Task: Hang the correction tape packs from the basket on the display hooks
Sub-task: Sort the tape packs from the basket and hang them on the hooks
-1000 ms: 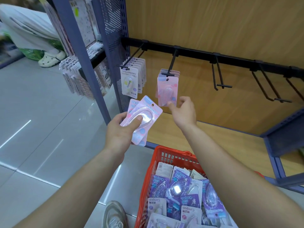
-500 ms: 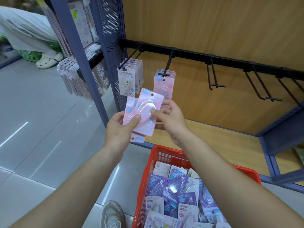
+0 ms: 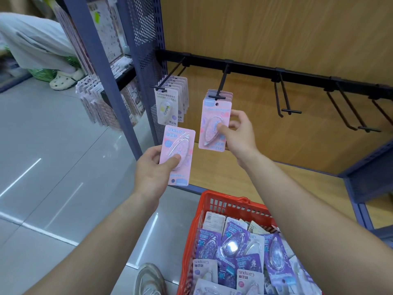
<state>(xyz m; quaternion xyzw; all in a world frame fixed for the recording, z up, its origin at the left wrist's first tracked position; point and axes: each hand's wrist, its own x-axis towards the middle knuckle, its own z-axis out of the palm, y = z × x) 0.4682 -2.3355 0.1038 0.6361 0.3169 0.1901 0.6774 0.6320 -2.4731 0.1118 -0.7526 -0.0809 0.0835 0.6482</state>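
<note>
Wood back panel (image 3: 276, 35) and grey tile floor (image 3: 53, 167) take most of the view. Blue perforated upright (image 3: 146, 39) stands at the left edge of the bay. Black rail (image 3: 251, 68) runs across the panel, hooks pointing out toward the camera.

Red basket (image 3: 212, 206) sits at the bottom under the right forearm. It is full of purple packs (image 3: 234, 245) lying flat; "Campus" reads upside down on several. Top left there is someone else's pale trouser leg (image 3: 36, 41) and a clog (image 3: 63, 79).

Left hand (image 3: 152, 173) grasps the left pink pack (image 3: 177, 145), thumb across the blister, fingers behind. Long axis is near vertical and the pack is inverted: "Campus" upside down at the top edge, hang hole at the bottom.

Right hand (image 3: 241, 133) grasps the right pink pack (image 3: 214, 116), thumb on the blister, fingers behind the right edge. Long axis is vertical, hole end up, applicator tip pointing down-left (bottom lettering too blurred to call). It is held in front of the hung pink packs (image 3: 221, 94) on the second hook (image 3: 222, 84), its hole just under the hook's front crossbar.

First hook (image 3: 168, 80) carries white packs (image 3: 167, 107); the front one reads "Campus" upright, plus small Chinese print.
</note>
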